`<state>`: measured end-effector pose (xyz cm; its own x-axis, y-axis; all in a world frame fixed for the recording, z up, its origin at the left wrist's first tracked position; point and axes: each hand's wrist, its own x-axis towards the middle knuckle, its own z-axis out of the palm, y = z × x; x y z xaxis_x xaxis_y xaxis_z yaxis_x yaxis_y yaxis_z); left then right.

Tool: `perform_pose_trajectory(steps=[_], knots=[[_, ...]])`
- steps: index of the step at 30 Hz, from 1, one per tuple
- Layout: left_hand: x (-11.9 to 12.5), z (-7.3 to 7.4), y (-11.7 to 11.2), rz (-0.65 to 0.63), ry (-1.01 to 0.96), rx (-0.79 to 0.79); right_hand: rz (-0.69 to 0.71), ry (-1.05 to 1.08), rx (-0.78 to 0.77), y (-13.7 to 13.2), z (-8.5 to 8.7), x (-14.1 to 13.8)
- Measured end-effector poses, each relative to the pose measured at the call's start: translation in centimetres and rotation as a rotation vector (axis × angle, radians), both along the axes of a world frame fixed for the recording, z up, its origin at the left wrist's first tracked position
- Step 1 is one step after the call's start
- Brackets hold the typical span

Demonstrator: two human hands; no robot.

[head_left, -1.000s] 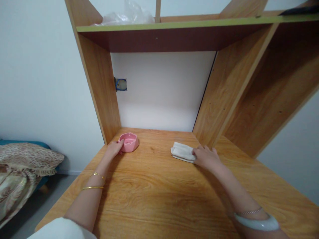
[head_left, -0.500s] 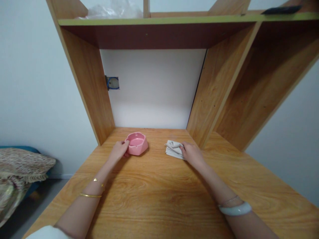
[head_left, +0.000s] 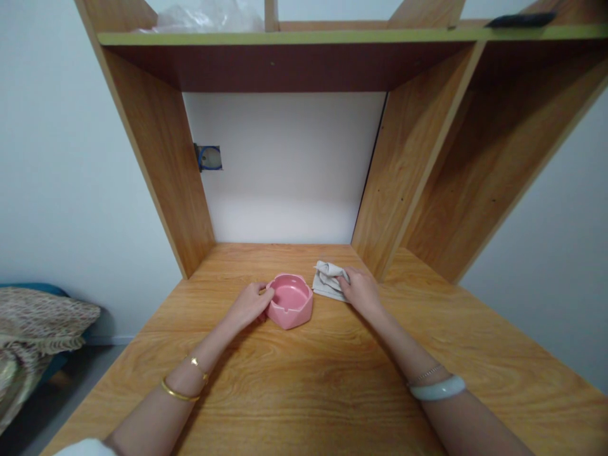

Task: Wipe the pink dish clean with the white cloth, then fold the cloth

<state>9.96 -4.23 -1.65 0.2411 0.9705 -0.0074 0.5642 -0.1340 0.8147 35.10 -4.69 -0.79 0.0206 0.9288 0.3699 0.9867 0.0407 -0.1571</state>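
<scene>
Since 1 s ago, pink ashtray (head_left: 289,308) has come away from the left upright and now sits nearer mid-surface, closer to the person; cloth (head_left: 329,279) is more bunched up than before and lies just right of the ashtray, a small gap between them.

Left hand (head_left: 249,304) grips the ashtray's left rim w/ thumb on top edge and fingers curled round the side; ashtray looks tipped a bit toward the camera, though can't tell if it's fully off the wood. Right hand (head_left: 361,290) is closed on the cloth's right edge, fingers pinching the crumpled fabric; cloth rests on the surface (head_left: 304,392), near the foot of the right upright panel (head_left: 403,171).

Left wrist has two gold bangles (head_left: 183,386); right wrist has a pale bangle (head_left: 437,387) plus a thin chain.

Behind: white back wall w/ a blue-rimmed socket hole (head_left: 208,158) beside the left upright. Shelf (head_left: 285,38) overhead carries clear plastic wrap (head_left: 209,16) at left and a dark flat item (head_left: 515,20) at right, too foreshortened to ID. Bed w/ patterned blanket (head_left: 33,323) at lower left, beyond the surface's edge.
</scene>
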Motion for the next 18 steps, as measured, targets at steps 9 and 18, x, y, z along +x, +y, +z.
perform_pose_trajectory(steps=[9,18], knots=[[0.3,0.5,-0.6,-0.020,0.079,0.088,0.395,0.280,0.161,-1.9,1.5,-2.9],[0.5,1.7,-1.1,0.012,0.205,0.258,0.507,0.327,0.082,-3.5,1.7,-5.7]])
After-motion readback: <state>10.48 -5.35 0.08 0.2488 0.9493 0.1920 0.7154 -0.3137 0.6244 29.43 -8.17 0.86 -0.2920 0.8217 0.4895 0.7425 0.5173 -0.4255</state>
